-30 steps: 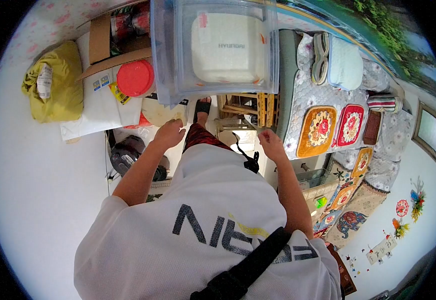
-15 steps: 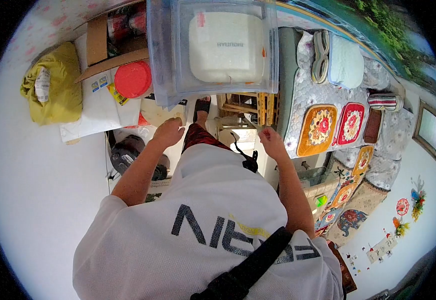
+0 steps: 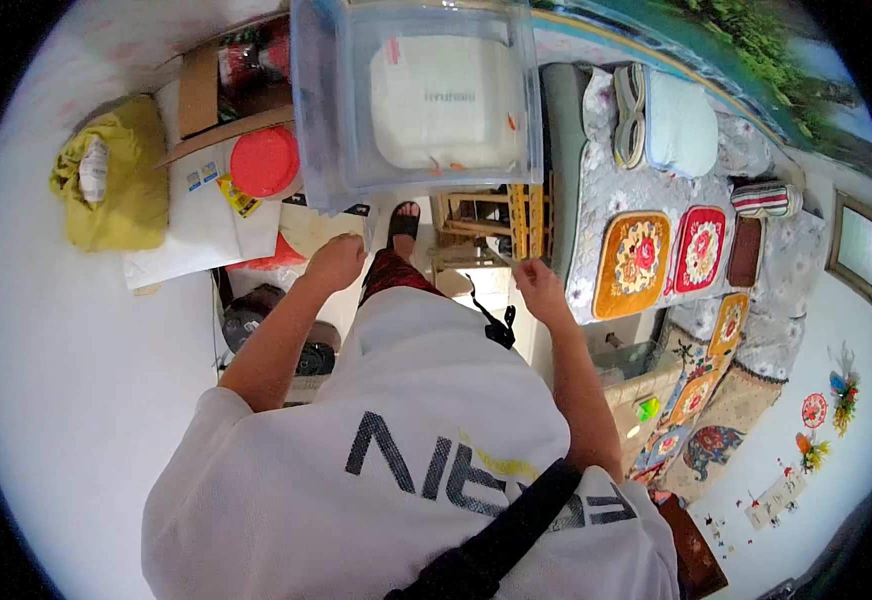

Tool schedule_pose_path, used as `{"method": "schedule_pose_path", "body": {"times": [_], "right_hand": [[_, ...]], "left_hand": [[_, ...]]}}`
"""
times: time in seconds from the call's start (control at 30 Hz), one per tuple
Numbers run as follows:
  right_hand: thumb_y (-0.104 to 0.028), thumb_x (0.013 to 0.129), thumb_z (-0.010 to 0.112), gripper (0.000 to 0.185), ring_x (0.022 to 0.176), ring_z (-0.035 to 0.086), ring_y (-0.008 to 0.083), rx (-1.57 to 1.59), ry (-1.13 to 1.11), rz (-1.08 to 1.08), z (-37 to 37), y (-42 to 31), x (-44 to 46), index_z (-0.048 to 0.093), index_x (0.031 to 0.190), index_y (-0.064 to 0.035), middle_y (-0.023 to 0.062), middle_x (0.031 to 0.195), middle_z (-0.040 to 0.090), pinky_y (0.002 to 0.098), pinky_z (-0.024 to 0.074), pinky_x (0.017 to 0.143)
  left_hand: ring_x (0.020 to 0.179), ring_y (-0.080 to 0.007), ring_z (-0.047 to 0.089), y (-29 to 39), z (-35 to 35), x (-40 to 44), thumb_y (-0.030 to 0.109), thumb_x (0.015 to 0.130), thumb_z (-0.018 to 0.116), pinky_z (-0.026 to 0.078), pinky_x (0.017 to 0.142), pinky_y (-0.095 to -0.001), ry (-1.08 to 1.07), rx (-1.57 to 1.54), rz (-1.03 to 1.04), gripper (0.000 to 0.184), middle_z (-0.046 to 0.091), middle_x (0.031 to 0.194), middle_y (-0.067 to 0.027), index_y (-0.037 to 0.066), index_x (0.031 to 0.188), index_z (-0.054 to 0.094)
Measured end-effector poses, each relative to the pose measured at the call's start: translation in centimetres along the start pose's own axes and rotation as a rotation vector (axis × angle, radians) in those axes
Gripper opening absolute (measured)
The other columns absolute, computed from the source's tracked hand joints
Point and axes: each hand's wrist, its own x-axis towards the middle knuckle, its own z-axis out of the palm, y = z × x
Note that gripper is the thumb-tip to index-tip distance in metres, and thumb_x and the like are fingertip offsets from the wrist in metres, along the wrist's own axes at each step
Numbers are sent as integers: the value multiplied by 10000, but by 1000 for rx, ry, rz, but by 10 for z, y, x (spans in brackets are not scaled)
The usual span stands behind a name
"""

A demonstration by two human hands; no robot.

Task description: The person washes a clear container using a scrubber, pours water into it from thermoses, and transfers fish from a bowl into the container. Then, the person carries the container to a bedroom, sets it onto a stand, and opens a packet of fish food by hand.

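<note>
My left hand (image 3: 336, 262) is held in front of my body at waist height. Its fingers are curled in, and no object shows in it. My right hand (image 3: 538, 290) hangs on the other side of my white shirt (image 3: 436, 400), its fingers also bent closed with nothing visible in them. Both hands are apart from the clear bluish plastic tub (image 3: 316, 120) ahead of me. Inside the tub are a pale square shape with lettering and a few small orange fish (image 3: 511, 122).
At left are a red round lid (image 3: 264, 161), an open cardboard box (image 3: 198, 92) and a yellow-green bag (image 3: 121, 190). A wooden stool (image 3: 476, 210) stands under the tub. To the right, a quilted bed or sofa (image 3: 596, 190) bears floral cushions (image 3: 632, 265). My sandalled foot (image 3: 403, 228) is below.
The view has shifted slightly, and the tub sits a little further left. The fingers of my left hand have curled in more. More of my sandalled foot shows.
</note>
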Motion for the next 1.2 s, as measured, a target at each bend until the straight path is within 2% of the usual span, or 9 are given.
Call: {"method": "schedule_pose_path", "body": {"times": [0.23, 0.27, 0.33, 0.4, 0.5, 0.73, 0.93, 1.03, 1.2], "right_hand": [[-237, 843, 716, 282, 645, 587, 196, -21, 150, -150, 9, 34, -37, 621, 884, 26, 114, 710, 639, 336, 484, 628], [-263, 806, 725, 333, 770, 679, 286, 58, 134, -132, 20, 58, -37, 657, 983, 10, 175, 860, 688, 349, 529, 702], [-275, 812, 723, 405, 820, 685, 282, 25, 341, -396, 39, 66, -54, 637, 1084, 12, 180, 961, 689, 343, 533, 745], [-316, 838, 701, 528, 899, 689, 272, 133, 257, -270, 52, 71, -80, 577, 1241, 3, 179, 1116, 670, 347, 533, 814], [-343, 859, 676, 487, 910, 690, 277, 197, 62, -153, 64, 78, -100, 610, 1187, 10, 182, 1086, 679, 358, 536, 810], [-307, 883, 646, 390, 895, 688, 265, 260, 29, -145, 101, 104, -138, 655, 1086, 26, 188, 985, 701, 348, 528, 801], [-283, 883, 643, 348, 811, 676, 223, 292, 84, -73, 106, 109, -156, 664, 1043, 25, 163, 909, 702, 330, 522, 751], [-274, 910, 624, 367, 776, 687, 172, 224, 58, -15, 107, 106, -160, 634, 1102, 38, 125, 905, 696, 291, 506, 609], [-297, 919, 619, 350, 766, 693, 171, 187, 44, 152, 127, 67, -165, 646, 1086, 9, 100, 903, 699, 294, 506, 598]], "left_hand": [[991, -394, 601, 19, -5, -41, 189, 828, 603, 489, 864, -465, 129, 113, 95, 207, 619, 1025, -229, -6, 889, 636], [998, -384, 607, -4, 15, -42, 194, 824, 597, 494, 866, -456, 183, 162, 198, 223, 623, 1059, -224, -5, 916, 639], [1021, -377, 609, 2, 15, -60, 194, 816, 590, 498, 879, -449, 227, 223, 208, 253, 617, 1122, -224, 1, 972, 642], [1047, -382, 600, 11, 18, -89, 183, 809, 586, 493, 902, -452, 180, 221, 62, 284, 601, 1169, -233, 11, 1028, 637], [1071, -388, 587, 16, 4, -127, 167, 801, 575, 479, 937, -456, -12, 195, 28, 337, 584, 1199, -242, 25, 1104, 625], [1039, -355, 618, -36, 6, -180, 201, 807, 601, 476, 938, -419, 44, 182, -109, 342, 663, 1062, -221, 4, 1082, 655], [964, -330, 657, -178, -5, -122, 213, 772, 656, 504, 875, -390, 121, -179, -351, 317, 698, 955, -196, 4, 1009, 688], [946, -331, 662, -229, -27, -80, 235, 769, 646, 512, 858, -386, 292, -211, -423, 316, 698, 953, -201, 15, 990, 697], [960, -345, 661, -313, -46, 10, 262, 784, 627, 524, 829, -385, 592, -505, -588, 350, 687, 1001, -213, 10, 1021, 681]]}}
